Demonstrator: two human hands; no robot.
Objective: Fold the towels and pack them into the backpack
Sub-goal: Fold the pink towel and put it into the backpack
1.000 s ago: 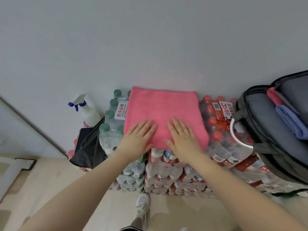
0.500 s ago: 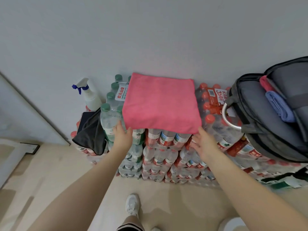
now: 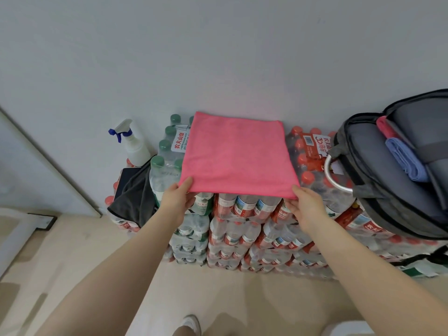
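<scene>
Folded pink microfibre towel (image 3: 236, 154) lies flat, roughly square, on stacked shrink-wrapped packs of water bottles (image 3: 232, 214) against the grey wall. Surface smooth, edges aligned. Left hand (image 3: 178, 202) pinches the near left corner, thumb on top; right hand (image 3: 306, 206) pinches the near right corner. Open grey backpack (image 3: 378, 180) sits just right, holding a rolled blue towel (image 3: 406, 161) and a pink one (image 3: 385, 127).

Plain pale grey wall (image 3: 218, 57) at the far side, beige floor (image 3: 72, 263) near, stacked packs of water bottles (image 3: 232, 229) against the wall
</scene>
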